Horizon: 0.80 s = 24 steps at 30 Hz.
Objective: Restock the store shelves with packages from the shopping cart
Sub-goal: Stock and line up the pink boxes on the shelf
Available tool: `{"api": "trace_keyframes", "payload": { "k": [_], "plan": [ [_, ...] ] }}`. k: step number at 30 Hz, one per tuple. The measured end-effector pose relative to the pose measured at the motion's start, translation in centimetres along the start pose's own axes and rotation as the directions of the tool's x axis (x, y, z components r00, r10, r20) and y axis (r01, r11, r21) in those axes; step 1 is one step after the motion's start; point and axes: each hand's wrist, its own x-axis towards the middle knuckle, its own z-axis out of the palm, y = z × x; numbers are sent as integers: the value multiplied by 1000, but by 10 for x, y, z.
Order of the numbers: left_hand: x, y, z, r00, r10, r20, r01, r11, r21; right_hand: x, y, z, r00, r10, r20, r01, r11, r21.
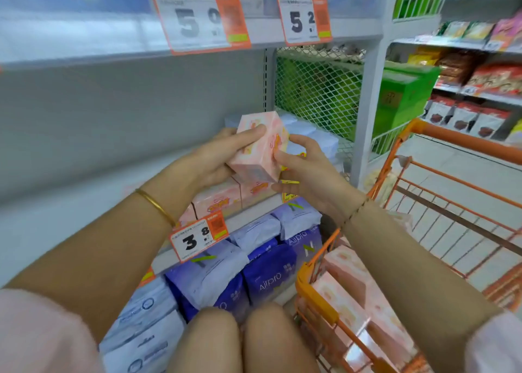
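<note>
Head view. I am holding one pink package [260, 146] in both hands, up in front of the middle shelf [56, 217]. It is hanging just above a row of like pink packages [219, 200] that are standing at the shelf's front edge.

My left hand [214, 161] is gripping its left side, fingers wrapped round it. My right hand [308, 172] is pinching the near right end between thumb and fingers. The package is tilting, far end raised. Its print is blurring out, possibly an orange motif.

A gold bangle [155, 206] is sitting on my left wrist. A price tag [197, 238] reading 3 and 8 is hanging on the shelf edge below it. Purple packs [268, 271] are standing on the shelf beneath.

The orange shopping cart [452, 144] is standing at my right, under my right forearm. More pink packs [353, 293] are lying stacked inside it.
</note>
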Motion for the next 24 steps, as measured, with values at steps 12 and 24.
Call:
{"api": "trace_keyframes", "payload": {
  "k": [12, 24],
  "plan": [
    [53, 25, -42, 920, 319, -229, -119, 783, 610, 47, 21, 9, 966, -165, -198, 129, 975, -182],
    [80, -17, -61, 950, 271, -156, -38, 594, 803, 47, 49, -9, 967, -184, -177, 125, 945, -302]
  ]
}}
